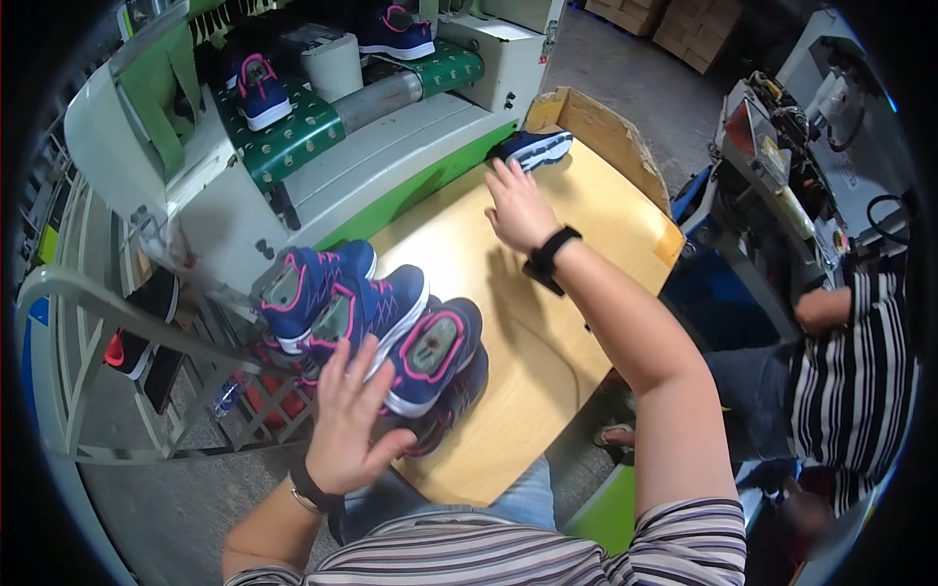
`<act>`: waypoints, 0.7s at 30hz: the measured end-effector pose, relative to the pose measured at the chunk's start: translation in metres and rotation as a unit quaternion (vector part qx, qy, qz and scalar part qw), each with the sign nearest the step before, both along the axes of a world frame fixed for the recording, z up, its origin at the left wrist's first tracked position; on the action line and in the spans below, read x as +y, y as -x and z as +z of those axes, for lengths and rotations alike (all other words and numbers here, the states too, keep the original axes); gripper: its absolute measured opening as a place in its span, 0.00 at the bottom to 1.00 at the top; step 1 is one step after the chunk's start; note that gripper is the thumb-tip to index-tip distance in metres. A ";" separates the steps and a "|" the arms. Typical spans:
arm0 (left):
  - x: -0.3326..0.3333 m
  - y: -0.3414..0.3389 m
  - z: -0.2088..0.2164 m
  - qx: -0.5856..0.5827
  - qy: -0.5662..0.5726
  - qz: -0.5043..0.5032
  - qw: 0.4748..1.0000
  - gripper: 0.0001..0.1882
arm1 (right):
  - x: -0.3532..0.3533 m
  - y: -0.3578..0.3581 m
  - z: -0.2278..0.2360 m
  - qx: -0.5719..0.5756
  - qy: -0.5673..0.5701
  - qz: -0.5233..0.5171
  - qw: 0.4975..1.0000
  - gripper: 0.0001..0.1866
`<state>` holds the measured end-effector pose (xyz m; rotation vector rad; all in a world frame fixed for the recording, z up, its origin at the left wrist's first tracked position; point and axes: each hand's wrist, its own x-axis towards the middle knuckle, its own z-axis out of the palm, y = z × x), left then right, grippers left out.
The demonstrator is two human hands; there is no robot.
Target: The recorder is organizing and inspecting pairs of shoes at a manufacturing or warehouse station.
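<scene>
Just past right grip (pixel 520 207), navy shoe (pixel 540 149)

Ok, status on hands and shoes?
Left hand open at clustered shoes, contact unclear. Right hand open by lone shoe on its side. Cardboard stands just beyond that shoe.

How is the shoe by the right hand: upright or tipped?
Tipped onto its side: the shoe by the right hand shows its white-and-dark sole toward the camera.
</scene>
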<state>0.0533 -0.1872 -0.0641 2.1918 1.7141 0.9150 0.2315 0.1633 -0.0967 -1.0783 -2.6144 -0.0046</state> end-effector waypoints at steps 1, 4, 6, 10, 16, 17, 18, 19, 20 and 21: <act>0.003 -0.005 -0.005 0.016 0.028 -0.007 0.999 0.44 | 0.025 0.013 -0.001 -0.021 -0.025 -0.002 0.999 0.30; 0.014 -0.013 -0.017 -0.003 0.054 -0.017 0.998 0.45 | 0.098 0.029 -0.014 -0.089 -0.034 -0.044 0.994 0.36; 0.018 -0.009 -0.025 -0.005 0.061 -0.015 0.998 0.43 | 0.124 0.012 -0.036 -0.090 0.030 -0.152 0.984 0.38; 0.017 -0.001 -0.033 -0.018 0.060 -0.009 0.998 0.39 | 0.091 -0.016 -0.061 -0.048 0.018 -0.273 0.961 0.44; 0.012 -0.004 -0.037 -0.015 0.037 0.003 0.999 0.40 | 0.125 -0.046 -0.049 0.410 -0.007 -0.364 0.836 0.52; 0.013 -0.005 -0.038 -0.014 0.035 -0.001 0.999 0.40 | 0.135 -0.050 -0.055 0.411 -0.008 -0.364 0.836 0.52; 0.012 -0.004 -0.038 -0.013 0.036 0.000 0.999 0.40 | 0.144 -0.050 -0.064 0.339 0.055 -0.377 0.860 0.48; 0.013 -0.004 -0.041 -0.013 0.035 0.000 0.999 0.40 | 0.153 -0.057 -0.072 0.262 0.114 -0.389 0.876 0.45; 0.015 -0.005 -0.042 -0.016 0.027 -0.008 0.999 0.40 | 0.166 -0.071 -0.085 0.338 0.127 -0.370 0.856 0.42; 0.014 -0.004 -0.043 -0.015 0.026 -0.003 1.000 0.39 | 0.154 -0.060 -0.080 0.345 0.144 -0.357 0.856 0.41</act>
